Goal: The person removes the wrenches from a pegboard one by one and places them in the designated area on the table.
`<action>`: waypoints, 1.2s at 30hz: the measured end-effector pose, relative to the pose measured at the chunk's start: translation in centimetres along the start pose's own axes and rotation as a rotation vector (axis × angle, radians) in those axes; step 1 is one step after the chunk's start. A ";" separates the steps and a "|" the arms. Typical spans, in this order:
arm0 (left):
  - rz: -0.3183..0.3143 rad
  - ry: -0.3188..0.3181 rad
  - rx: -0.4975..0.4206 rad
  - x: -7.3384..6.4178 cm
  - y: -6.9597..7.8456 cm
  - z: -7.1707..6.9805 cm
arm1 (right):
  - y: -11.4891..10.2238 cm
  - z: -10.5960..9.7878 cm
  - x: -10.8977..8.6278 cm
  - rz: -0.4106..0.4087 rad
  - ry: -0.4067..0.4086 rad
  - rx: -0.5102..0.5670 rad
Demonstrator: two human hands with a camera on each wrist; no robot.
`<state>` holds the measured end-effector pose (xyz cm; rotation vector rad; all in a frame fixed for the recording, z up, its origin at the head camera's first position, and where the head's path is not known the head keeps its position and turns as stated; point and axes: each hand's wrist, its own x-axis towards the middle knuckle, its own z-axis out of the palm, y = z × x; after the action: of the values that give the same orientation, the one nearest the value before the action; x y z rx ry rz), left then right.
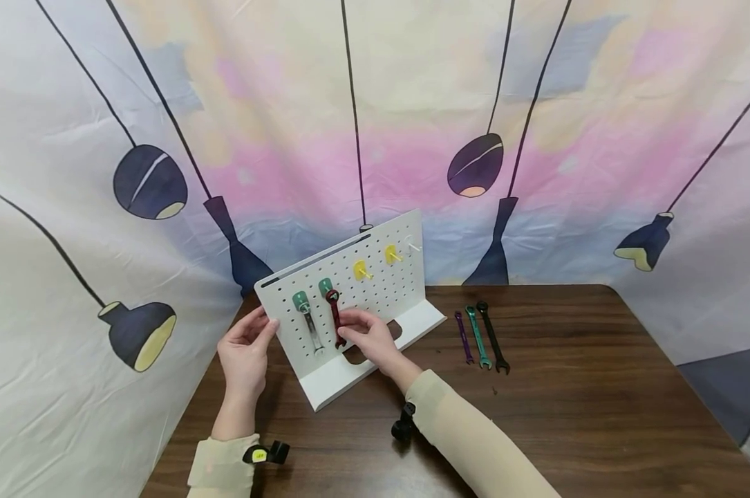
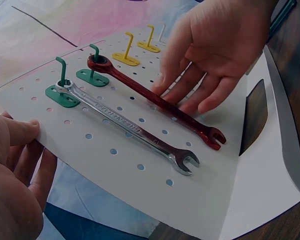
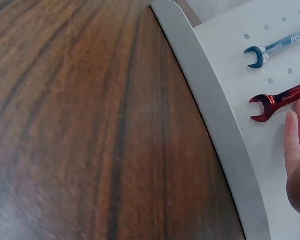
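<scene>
A white pegboard (image 1: 383, 290) stands tilted on the table, and my left hand (image 1: 244, 356) grips its left edge, thumb in front and fingers behind. From the leftmost green hook (image 2: 61, 95) hangs a silver combination wrench (image 2: 127, 127). Beside it a red wrench (image 2: 157, 101) hangs by its ring end on the second green hook (image 2: 92, 77). My right hand (image 1: 371, 339) is at the red wrench's right side with fingers loosely extended, not wrapped round it; whether the fingertips touch it I cannot tell. The right wrist view shows both wrenches' open ends and part of that hand.
Two yellow hooks (image 1: 361, 270) and a clear hook (image 1: 410, 244) sit further right on the board. On the brown table (image 1: 574, 387), right of the board, lie a purple wrench (image 1: 464, 337), a teal wrench (image 1: 478, 337) and a black wrench (image 1: 493, 337). A patterned cloth (image 1: 412, 104) hangs behind.
</scene>
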<state>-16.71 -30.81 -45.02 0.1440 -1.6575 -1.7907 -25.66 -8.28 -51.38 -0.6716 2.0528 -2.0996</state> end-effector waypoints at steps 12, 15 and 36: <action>-0.008 0.004 -0.004 0.0 0.1 0.1 | 0.4 0.4 -0.1 0.032 0.022 -0.032; -0.009 -0.001 0.002 0.1 0.1 0.2 | 0.4 0.3 -0.2 0.058 0.026 -0.042; -0.008 -0.003 -0.023 0.0 0.0 0.1 | -0.1 -0.9 -2.3 0.135 -0.073 0.146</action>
<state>-16.75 -30.77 -45.01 0.1380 -1.6396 -1.8162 -23.97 -6.50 -51.76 -0.5618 1.8315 -2.0914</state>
